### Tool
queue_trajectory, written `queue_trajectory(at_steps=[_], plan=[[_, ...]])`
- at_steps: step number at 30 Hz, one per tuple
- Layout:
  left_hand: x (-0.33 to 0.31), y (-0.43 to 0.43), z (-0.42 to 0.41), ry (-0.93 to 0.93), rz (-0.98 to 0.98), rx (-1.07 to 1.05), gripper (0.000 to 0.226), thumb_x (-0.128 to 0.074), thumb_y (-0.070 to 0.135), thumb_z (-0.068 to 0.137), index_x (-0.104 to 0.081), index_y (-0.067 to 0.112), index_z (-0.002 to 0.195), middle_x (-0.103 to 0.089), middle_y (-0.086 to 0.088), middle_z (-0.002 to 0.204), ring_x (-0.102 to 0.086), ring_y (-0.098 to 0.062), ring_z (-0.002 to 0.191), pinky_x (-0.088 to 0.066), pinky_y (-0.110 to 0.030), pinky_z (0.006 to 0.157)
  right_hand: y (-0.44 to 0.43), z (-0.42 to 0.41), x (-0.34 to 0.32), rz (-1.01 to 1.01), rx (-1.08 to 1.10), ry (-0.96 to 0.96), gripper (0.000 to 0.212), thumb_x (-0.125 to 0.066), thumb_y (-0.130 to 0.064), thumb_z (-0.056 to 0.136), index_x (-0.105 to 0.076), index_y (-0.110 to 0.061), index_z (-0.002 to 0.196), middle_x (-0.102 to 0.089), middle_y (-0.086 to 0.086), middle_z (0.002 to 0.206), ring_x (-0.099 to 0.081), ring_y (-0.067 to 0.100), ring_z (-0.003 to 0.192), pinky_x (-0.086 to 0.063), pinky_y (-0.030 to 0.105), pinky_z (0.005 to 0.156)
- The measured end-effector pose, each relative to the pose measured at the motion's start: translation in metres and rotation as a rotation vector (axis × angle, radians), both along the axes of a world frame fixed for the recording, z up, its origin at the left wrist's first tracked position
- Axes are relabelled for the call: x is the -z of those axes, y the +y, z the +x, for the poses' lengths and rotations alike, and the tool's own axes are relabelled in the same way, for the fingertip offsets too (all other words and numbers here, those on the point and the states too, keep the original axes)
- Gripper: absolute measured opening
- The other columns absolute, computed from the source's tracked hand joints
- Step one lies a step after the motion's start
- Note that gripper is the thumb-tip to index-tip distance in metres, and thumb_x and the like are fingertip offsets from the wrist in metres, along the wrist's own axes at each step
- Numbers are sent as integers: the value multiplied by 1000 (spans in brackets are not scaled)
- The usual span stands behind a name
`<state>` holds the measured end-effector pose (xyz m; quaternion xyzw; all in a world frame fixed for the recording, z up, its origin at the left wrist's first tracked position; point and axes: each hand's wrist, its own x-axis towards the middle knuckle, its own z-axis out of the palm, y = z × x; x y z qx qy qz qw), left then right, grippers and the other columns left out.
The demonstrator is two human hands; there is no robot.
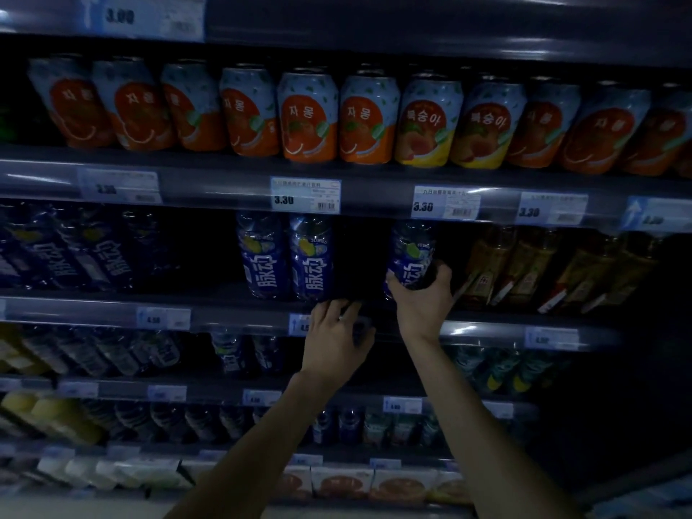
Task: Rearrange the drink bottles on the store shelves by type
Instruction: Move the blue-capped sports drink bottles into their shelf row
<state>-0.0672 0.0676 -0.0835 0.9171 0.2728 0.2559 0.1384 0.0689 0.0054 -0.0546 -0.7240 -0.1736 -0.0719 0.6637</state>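
Right grip point(423, 294) wrapped round lower body of blue bottle point(410, 256), on second shelf point(224, 305), right of dark gap. Left grip point(339, 333) curled at shelf lip; hold on anything too dark to tell. Best slid left upright, flush beside two matching bottles point(286, 256), label forward, clear of amber bottles point(524, 267).

Blue bottle point(410, 256) upright (shelf edge).

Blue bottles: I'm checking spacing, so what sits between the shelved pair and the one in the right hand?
Head view: only a dark gap separates the pair from the held bottle; right hand.
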Motion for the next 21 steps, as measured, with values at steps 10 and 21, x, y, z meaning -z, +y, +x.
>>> queue_trajectory(at_steps=[10,21], plan=[[-8,13,-36,-64,-97,45,52,-60,41,88,-52,14,131,-51,-8,133,-42,-28,127,-34,-43,107,-9,-34,1,-13,-51,-81,61,-88,-25,64,-49,-26,111,-60,-8,98,-57,0,87,-38,-2,69],[15,38,-101,-80,-215,26,44,-63,36,87,-57,12,124,-57,-10,117,-54,-29,106,-46,-48,92,-9,-116,27,-11,-202,-93,65,-86,-27,69,-41,-56,107,-56,-20,109,-57,-9,98,-46,7,80]])
